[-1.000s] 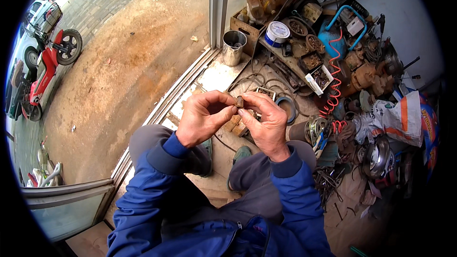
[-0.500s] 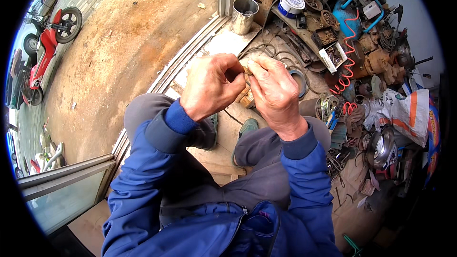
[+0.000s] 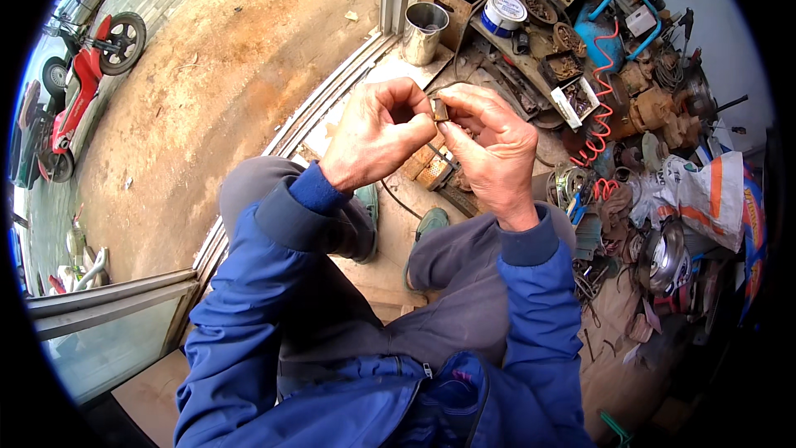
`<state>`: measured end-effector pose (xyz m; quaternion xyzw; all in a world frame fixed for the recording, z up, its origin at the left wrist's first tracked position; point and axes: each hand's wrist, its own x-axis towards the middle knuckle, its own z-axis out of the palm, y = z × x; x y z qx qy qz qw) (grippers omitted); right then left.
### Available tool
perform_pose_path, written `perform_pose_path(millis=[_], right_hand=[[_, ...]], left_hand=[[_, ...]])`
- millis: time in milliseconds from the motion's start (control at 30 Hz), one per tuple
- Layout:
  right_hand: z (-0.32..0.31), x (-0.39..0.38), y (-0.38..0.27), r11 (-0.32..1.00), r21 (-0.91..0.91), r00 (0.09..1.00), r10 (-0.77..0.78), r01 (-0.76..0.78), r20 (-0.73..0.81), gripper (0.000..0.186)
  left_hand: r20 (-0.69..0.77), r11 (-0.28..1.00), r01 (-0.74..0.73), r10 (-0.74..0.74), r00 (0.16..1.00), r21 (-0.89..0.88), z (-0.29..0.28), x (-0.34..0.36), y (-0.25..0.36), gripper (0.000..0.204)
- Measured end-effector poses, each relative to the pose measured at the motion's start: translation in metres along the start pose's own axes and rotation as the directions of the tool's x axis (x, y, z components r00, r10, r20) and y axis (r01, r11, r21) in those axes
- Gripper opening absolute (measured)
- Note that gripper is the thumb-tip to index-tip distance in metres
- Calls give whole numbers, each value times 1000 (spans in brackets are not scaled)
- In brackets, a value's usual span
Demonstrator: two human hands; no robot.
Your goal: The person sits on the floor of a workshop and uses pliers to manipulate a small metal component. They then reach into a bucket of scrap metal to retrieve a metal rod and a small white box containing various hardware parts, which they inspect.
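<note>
Between my two hands is a small brownish metal piece (image 3: 439,109), block-like with a darker face; its exact kind is too small to make out. My left hand (image 3: 377,131) pinches its left side between thumb and curled fingers. From the other side, my right hand (image 3: 491,145) grips it with thumb and forefinger, the remaining fingers bent behind. Both hands are raised above my knees. Below them on the floor lies a brownish perforated block (image 3: 431,168), partly covered by my right hand.
A metal cup (image 3: 424,33) stands on a board by the door track. To the right are a white-and-blue tub (image 3: 503,14), a small white box of parts (image 3: 575,102), a red coiled hose (image 3: 608,104), a blue tank (image 3: 599,37) and a woven sack (image 3: 705,199). Outside stands a red motorcycle (image 3: 83,87).
My right hand has turned and its thumb has dropped away from the fingers, so more of the small metal piece shows. The left hand has shifted slightly right and upward.
</note>
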<state>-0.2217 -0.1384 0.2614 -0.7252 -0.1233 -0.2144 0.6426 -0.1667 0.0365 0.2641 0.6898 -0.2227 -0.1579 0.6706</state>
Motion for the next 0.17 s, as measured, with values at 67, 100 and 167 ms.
perform_pose_path(millis=[67, 100, 167], right_hand=[[0, 1, -4, 992, 124, 999, 34, -34, 1, 32], [-1, 1, -4, 983, 165, 997, 82, -83, 12, 33], [-6, 3, 4, 980, 186, 997, 70, -71, 15, 39]], left_hand=[[13, 939, 42, -40, 999, -340, 5, 7, -1, 13], [35, 890, 120, -117, 993, -440, 5, 4, 1, 14], [70, 847, 125, -103, 992, -517, 5, 11, 8, 15]])
